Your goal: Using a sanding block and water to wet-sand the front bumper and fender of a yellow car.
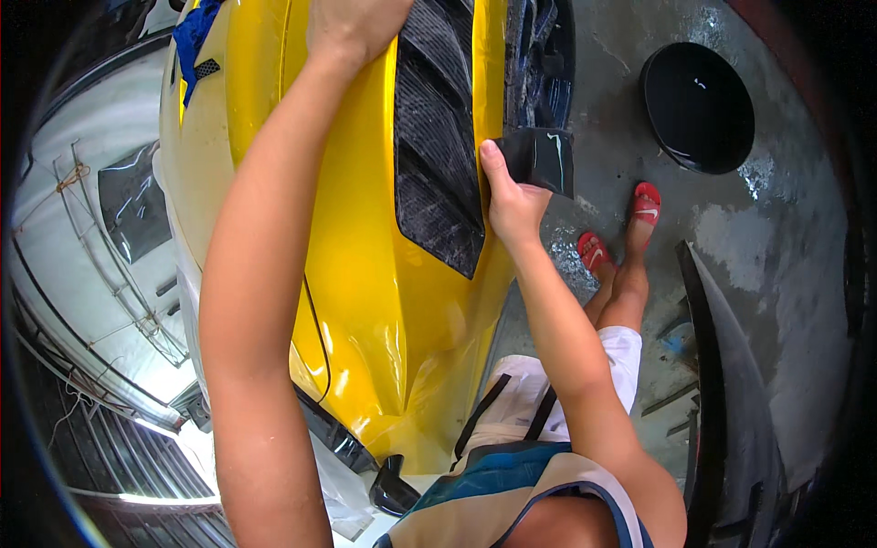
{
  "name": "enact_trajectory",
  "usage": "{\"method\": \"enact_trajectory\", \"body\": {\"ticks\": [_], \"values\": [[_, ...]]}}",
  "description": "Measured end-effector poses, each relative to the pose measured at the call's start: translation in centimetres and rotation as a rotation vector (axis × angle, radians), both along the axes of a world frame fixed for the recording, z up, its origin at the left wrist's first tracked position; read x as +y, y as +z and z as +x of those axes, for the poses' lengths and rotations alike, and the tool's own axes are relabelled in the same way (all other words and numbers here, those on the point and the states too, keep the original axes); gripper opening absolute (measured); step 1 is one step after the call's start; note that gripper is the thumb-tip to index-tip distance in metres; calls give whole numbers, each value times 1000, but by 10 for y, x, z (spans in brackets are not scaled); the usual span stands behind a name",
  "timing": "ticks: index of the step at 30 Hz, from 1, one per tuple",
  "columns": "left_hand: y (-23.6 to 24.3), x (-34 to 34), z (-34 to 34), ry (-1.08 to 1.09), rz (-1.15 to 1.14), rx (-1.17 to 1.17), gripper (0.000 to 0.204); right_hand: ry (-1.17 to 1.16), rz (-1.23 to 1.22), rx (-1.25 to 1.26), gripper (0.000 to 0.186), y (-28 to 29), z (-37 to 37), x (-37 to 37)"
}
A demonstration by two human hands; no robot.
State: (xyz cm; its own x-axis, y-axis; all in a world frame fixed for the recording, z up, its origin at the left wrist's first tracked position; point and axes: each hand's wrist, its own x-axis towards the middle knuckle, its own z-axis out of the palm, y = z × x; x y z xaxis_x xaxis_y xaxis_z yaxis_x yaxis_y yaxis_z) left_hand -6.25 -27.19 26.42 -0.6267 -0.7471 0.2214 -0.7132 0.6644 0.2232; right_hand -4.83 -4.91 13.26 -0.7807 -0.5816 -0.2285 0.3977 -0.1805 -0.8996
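A glossy yellow car body panel fills the middle, with a long black ribbed vent insert set into it. My left hand lies on the yellow surface at the top, left of the insert; the frame edge cuts off its fingers. At the panel's right edge, my right hand has its thumb up against the yellow rim. Its other fingers curl out of sight behind a shiny black angular piece, so what they grip is hidden. A dark trim part runs along the panel above that piece.
On the grey floor to the right lies a round black dish-like object. A long curved black part stands at lower right. Blue cloth hangs at upper left. My red sandals are beside the panel.
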Motion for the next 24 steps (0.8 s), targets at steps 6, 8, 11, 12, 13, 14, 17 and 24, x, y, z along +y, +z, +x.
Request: {"method": "enact_trajectory", "body": {"ticks": [6, 8, 11, 12, 13, 14, 17, 24], "values": [[1, 3, -2, -5, -21, -6, 41, 41, 72, 20, 17, 16, -38, -45], [1, 2, -1, -38, -39, -22, 41, 16, 74, 238, 18, -1, -25, -31], [0, 3, 0, -29, -49, -27, 41, -24, 79, 94, 18, 4, -37, -54], [4, 2, 2, -32, -41, -31, 41, 74, 159, 35, 18, 15, -51, -70], [3, 1, 1, -19, -45, -27, 41, 58, 94, 18, 19, 18, -62, -84], [2, 1, 1, -30, -83, -34, 41, 59, 164, 8, 19, 23, -62, -86], [4, 2, -3, -16, -61, -23, 42, -87, 95, 295, 18, 13, -47, -68], [6, -3, 1, -23, -4, -84, 49, 51, 239, -16, 26, 34, -87, -119]]}}
